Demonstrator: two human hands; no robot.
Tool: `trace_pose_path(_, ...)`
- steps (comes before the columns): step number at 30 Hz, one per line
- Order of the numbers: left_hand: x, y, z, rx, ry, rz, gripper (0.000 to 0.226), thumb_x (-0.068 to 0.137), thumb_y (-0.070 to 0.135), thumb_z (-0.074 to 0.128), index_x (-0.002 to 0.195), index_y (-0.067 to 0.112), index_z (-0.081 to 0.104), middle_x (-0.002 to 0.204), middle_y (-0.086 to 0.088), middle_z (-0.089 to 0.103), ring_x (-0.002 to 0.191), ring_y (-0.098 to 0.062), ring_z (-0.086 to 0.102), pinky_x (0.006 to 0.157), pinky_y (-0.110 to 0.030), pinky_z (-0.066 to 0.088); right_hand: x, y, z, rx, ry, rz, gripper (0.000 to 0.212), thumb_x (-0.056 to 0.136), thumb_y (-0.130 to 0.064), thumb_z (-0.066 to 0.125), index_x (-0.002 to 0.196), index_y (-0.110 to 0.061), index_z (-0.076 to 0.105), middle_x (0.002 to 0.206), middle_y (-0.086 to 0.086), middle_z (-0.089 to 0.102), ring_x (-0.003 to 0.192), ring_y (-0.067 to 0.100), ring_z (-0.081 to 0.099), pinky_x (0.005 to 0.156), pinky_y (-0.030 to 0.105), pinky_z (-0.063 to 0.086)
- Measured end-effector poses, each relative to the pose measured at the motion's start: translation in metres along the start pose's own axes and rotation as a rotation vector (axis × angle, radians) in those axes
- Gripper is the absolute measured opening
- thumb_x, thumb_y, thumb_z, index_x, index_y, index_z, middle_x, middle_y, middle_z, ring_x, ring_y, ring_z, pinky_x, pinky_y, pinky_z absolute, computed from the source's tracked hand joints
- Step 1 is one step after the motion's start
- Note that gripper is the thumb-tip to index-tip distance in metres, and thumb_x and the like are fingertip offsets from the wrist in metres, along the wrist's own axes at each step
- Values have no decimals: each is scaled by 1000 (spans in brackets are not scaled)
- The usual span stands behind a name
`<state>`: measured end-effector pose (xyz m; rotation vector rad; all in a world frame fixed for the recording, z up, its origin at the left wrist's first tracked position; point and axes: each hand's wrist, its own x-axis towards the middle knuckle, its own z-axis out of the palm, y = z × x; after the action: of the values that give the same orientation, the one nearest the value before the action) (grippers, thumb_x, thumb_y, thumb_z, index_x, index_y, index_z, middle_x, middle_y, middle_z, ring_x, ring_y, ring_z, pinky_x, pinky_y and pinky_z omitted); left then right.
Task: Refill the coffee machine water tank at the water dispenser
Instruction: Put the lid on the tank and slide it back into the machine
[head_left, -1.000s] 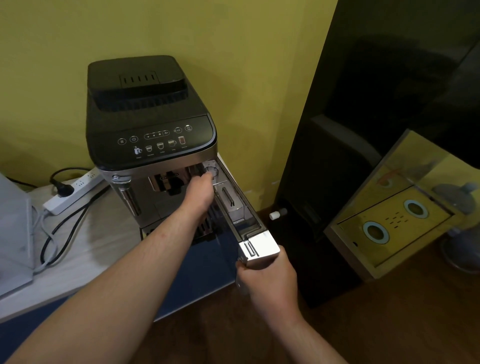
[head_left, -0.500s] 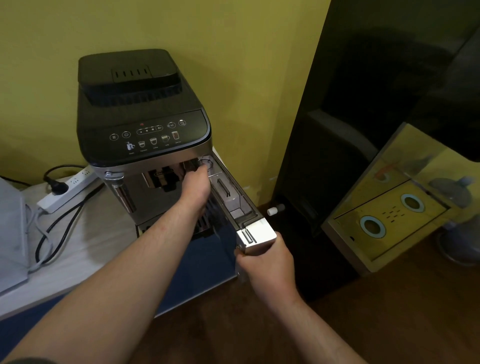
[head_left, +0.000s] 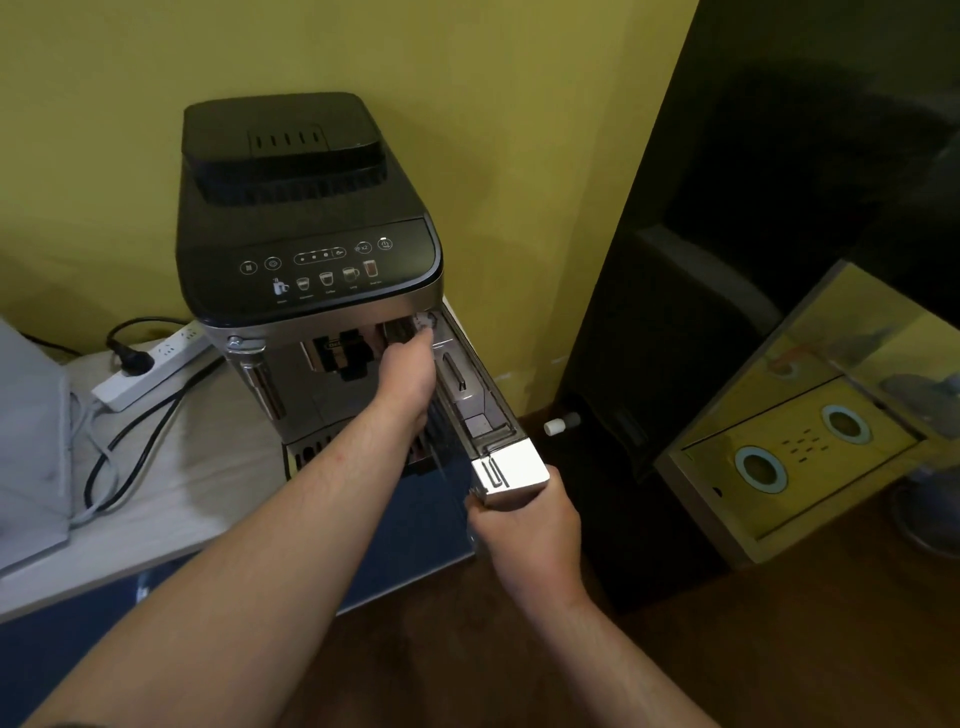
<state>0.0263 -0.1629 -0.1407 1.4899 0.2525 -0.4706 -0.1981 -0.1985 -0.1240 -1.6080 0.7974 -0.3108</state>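
A black and silver coffee machine stands on a white table against the yellow wall. Its narrow water tank sticks out of the machine's right side toward me, slid partly out. My right hand grips the tank's silver front end from below. My left hand presses against the machine's silver front, fingers by the upper right corner beside the tank. The water dispenser with a yellow top and two round ringed openings sits low at the right.
A white power strip with a black plug and cables lies left of the machine. A grey object sits at the table's left edge. A tall black cabinet stands right of the tank. Brown floor lies below.
The tank has stayed at about the same extension, and both hands hold their places on the machine and tank. My view has shifted slightly.
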Motion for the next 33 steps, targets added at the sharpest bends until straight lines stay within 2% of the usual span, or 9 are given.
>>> trace_pose_path(2, -3, 1, 0, -15, -1, 7, 70, 67, 53, 59, 125, 14, 68, 113, -6, 75, 104, -30, 70, 99, -52, 53, 0, 0, 2, -3, 10, -6, 54, 69, -19, 86, 103, -37, 48, 91, -19, 60, 79, -6, 58, 55, 7, 48)
trace_pose_path(7, -39, 22, 8, -70, -4, 11, 35, 89, 20, 52, 114, 5, 72, 111, -15, 76, 93, -30, 73, 91, -53, 59, -3, 0, 9, 31, 16, -3, 55, 69, -19, 86, 106, -36, 48, 92, -21, 58, 78, -7, 56, 55, 5, 48)
trace_pose_path(12, -38, 19, 5, -93, -12, 16, 34, 84, 22, 55, 108, 8, 74, 107, -15, 78, 96, -31, 75, 92, -53, 58, -8, 3, 16, 64, 17, 4, 57, 69, -18, 86, 105, -38, 46, 92, -23, 57, 79, -8, 55, 58, 5, 48)
trace_pose_path(16, -41, 18, 5, -115, -18, 28, 19, 94, 17, 55, 99, 10, 71, 107, -17, 76, 95, -32, 74, 90, -53, 59, -11, 5, 19, 65, 28, 19, 56, 68, -18, 87, 102, -37, 48, 90, -22, 59, 78, -7, 58, 60, 8, 50)
trace_pose_path(21, -39, 13, 4, -112, 5, 19, 20, 98, 19, 51, 100, 10, 69, 99, -12, 76, 92, -30, 74, 90, -54, 59, -13, 7, 15, 42, 13, 18, 58, 68, -17, 86, 107, -36, 48, 96, -20, 58, 85, -4, 57, 57, 5, 48)
trace_pose_path(23, -41, 14, 5, -119, 9, 26, 22, 96, 20, 51, 103, 9, 69, 103, -15, 76, 95, -32, 74, 91, -54, 58, -11, 7, 11, 26, 1, 8, 58, 69, -16, 85, 108, -37, 47, 97, -21, 56, 83, -6, 54, 55, 5, 47)
trace_pose_path(26, -42, 19, 7, -142, 4, 35, 25, 88, 19, 54, 103, 6, 69, 114, -23, 74, 101, -38, 73, 90, -58, 58, -5, 6, 8, 7, -1, 0, 57, 69, -18, 85, 108, -36, 48, 98, -18, 59, 85, -3, 56, 57, 7, 49)
trace_pose_path(29, -42, 23, 7, -167, -3, 28, 42, 74, 21, 56, 110, 2, 68, 113, -22, 74, 101, -37, 73, 90, -59, 57, 0, 4, 8, 7, -2, 2, 57, 68, -19, 85, 108, -36, 49, 98, -18, 60, 85, -4, 57, 59, 8, 50)
trace_pose_path(33, -44, 22, 9, -167, -1, 26, 33, 81, 18, 54, 105, 3, 70, 115, -24, 73, 104, -40, 71, 92, -58, 57, 0, 5, 7, 6, -1, 5, 57, 69, -18, 85, 108, -36, 48, 98, -18, 59, 85, -4, 57, 59, 9, 51)
